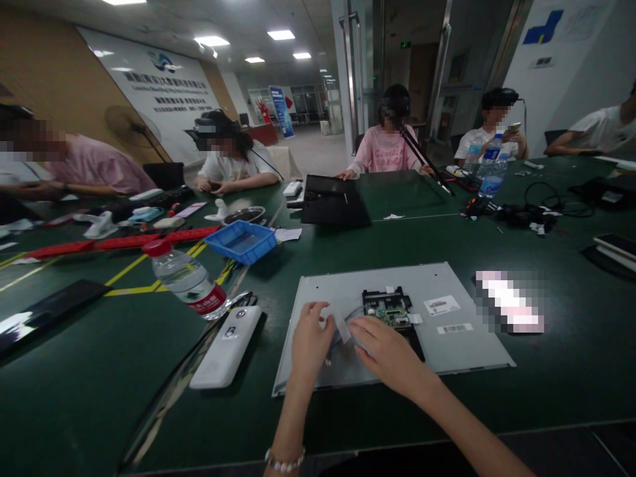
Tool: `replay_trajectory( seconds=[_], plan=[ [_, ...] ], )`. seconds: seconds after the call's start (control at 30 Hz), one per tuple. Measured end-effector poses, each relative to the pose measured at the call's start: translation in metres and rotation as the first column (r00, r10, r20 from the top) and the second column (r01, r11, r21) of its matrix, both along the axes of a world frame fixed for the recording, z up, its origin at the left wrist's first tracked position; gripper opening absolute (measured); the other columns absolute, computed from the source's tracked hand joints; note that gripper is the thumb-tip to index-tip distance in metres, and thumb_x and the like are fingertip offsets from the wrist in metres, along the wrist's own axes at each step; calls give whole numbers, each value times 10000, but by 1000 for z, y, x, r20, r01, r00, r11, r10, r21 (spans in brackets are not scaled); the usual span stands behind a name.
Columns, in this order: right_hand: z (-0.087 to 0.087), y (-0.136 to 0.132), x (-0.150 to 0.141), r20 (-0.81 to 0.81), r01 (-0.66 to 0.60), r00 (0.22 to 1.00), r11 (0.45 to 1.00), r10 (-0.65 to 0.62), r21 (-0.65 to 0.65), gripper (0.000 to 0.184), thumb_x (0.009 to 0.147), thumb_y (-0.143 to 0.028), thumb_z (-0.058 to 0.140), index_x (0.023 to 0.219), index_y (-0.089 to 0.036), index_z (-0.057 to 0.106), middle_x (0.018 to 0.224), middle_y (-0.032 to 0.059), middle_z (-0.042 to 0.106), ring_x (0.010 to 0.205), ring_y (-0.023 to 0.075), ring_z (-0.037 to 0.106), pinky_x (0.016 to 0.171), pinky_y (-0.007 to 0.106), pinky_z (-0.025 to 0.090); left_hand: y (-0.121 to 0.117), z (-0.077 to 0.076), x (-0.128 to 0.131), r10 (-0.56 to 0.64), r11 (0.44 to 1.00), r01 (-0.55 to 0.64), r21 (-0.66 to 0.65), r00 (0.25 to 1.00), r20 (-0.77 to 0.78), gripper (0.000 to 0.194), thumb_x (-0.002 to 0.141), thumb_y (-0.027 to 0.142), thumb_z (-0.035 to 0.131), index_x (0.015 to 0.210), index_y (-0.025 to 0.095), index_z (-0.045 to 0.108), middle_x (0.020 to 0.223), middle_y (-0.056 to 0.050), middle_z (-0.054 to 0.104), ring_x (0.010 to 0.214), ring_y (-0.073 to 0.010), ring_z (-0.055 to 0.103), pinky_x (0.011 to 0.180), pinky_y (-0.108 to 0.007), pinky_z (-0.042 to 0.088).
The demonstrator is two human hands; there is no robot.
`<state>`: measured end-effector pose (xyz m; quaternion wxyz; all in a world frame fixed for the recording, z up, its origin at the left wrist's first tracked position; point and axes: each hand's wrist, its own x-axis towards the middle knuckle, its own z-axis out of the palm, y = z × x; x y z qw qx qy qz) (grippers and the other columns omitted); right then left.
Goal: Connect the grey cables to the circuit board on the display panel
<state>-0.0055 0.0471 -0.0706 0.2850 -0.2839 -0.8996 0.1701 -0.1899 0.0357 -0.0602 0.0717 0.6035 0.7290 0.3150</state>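
A silvery flat display panel [467, 344] lies back side up on the table before me. Near its middle sits a green circuit board [392, 317] in a black frame, with a thin cable running left from it. A whitish translucent strip [342, 324], looking like tape, stands between my hands over the panel. My left hand [312, 341] has thumb and forefinger closed at the strip's left edge. From the right, my right hand [387, 351] pinches the strip with bent fingers; its exact grip is partly hidden.
Left of the panel are a white device marked B [226, 348], a leaning water bottle [191, 285] and a blue tray [242, 242]. A phone [509, 301] lies to the right. A black panel [332, 200] lies farther back. Several people sit around the green table [422, 245].
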Motion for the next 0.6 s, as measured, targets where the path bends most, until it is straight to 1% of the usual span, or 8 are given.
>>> replay_trajectory(
  seconds=[0.07, 0.13, 0.23, 0.33, 0.4, 0.47, 0.6],
  plan=[
    [-1, -1, -7, 39, -26, 999, 999, 25, 44, 399, 858, -157, 477, 1256, -137, 502, 1276, 104, 541, 1225, 225, 438, 1043, 404, 383, -6, -1, 4, -50, 998, 52, 19, 995, -84, 263, 830, 172, 451, 1061, 198, 572, 1093, -71, 583, 941, -202, 606, 875, -346, 466],
    [-3, -1, -12, 63, -52, 997, 996, 47, 76, 354, 860, -148, 472, 1207, -134, 538, 1221, 108, 583, 1210, 221, 457, 1046, 403, 376, -11, -5, 9, -99, 995, 99, -6, 983, -154, 281, 832, 130, 435, 1076, 190, 563, 1104, -82, 597, 1039, -224, 573, 929, -370, 440],
    [-6, -2, -15, 95, -72, 994, 993, 63, 93, 268, 856, -130, 473, 1094, -137, 596, 1107, 102, 642, 1167, 210, 500, 1055, 392, 361, -20, -14, 16, -149, 984, 128, -120, 971, -184, 319, 844, 92, 403, 1125, 162, 537, 1112, -107, 621, 1039, -233, 583, 914, -378, 452],
    [-10, -6, -13, 126, -83, 989, 993, 71, 89, 255, 852, -164, 500, 1088, -126, 591, 1098, 104, 646, 1150, 207, 516, 1074, 387, 333, -25, -24, 20, -165, 972, 129, -194, 969, -185, 355, 849, 79, 394, 1172, 175, 505, 1139, -110, 624, 1032, -223, 600, 883, -356, 469],
    [-13, -11, -10, 138, -96, 987, 993, 85, 74, 321, 845, -221, 532, 1147, -116, 559, 1142, 111, 628, 1154, 211, 514, 1090, 392, 308, -26, -29, 20, -162, 974, 123, -192, 966, -202, 372, 853, 82, 396, 1198, 185, 489, 1188, -116, 603, 1071, -220, 586, 902, -356, 461],
    [-16, -17, -7, 140, -105, 985, 993, 96, 57, 426, 834, -285, 557, 1215, -100, 513, 1203, 129, 597, 1175, 221, 500, 1107, 402, 276, -25, -31, 20, -164, 976, 124, -178, 960, -228, 383, 859, 88, 394, 1222, 180, 475, 1236, -127, 575, 1120, -217, 560, 937, -360, 442],
    [-22, -30, -1, 136, -99, 986, 994, 94, 34, 602, 826, -406, 559, 1308, -69, 429, 1343, 172, 480, 1264, 251, 414, 1126, 423, 232, -21, -33, 21, -158, 980, 115, -161, 944, -288, 388, 872, 150, 425, 1260, 150, 452, 1303, -137, 522, 1189, -227, 507, 986, -367, 407]
  ],
)
